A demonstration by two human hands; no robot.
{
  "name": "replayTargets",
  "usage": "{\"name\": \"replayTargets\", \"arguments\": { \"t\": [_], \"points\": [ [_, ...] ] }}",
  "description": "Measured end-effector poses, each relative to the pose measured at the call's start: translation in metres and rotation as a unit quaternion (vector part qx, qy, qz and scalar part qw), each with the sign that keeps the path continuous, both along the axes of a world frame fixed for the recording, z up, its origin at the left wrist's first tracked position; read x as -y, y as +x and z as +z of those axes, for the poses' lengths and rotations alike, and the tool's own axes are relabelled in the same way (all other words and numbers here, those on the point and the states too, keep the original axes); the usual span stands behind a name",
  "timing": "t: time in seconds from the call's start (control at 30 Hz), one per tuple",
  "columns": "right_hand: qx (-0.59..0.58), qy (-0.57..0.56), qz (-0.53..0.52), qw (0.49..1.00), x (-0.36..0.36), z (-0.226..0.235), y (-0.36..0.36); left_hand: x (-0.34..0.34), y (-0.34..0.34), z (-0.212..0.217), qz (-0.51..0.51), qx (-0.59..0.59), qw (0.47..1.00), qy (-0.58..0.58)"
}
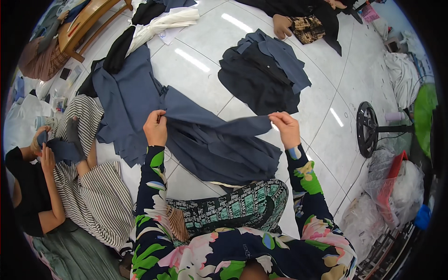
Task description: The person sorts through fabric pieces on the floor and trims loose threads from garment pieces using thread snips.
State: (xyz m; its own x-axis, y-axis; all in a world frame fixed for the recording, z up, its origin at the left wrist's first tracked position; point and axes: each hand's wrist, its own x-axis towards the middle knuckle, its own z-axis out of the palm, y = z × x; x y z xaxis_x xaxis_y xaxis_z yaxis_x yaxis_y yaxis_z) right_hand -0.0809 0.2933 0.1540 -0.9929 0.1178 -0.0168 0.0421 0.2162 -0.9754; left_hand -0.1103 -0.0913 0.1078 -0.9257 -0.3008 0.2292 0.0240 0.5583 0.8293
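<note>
A dark blue-grey piece of fabric (219,125) stretches between my two hands, its upper edge pulled out sideways. My left hand (155,128) pinches one end near a gathered spot. At the other end, my right hand (286,127) grips the corner between thumb and fingers. More of the same cloth hangs in folds below and rests over my patterned trousers (224,207). Left of my left hand lies a spread stack of blue-grey cloth pieces (125,93) on the floor.
Beyond my hands, a pile of black and blue-grey cloth (261,70) lies on the white tiles. A person (35,186) at left handles grey cloth. A black fan (367,129) and plastic bags (368,219) stand at right. A wooden table (77,30) is far left.
</note>
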Motion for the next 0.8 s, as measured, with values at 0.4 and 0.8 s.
{"name": "replayTargets", "arguments": {
  "t": [0.4, 0.8],
  "points": [
    [0.015, 0.385, 0.29, 0.876, 0.002, -0.099, 0.005, -0.018, 0.003, 0.005, 0.035, -0.023, 0.995, 0.088],
    [-0.136, 0.206, 0.152, 0.957, -0.009, 0.13, -0.043, -0.013, 0.009, -0.011, 0.045, 0.008, 0.994, 0.101]
  ]
}}
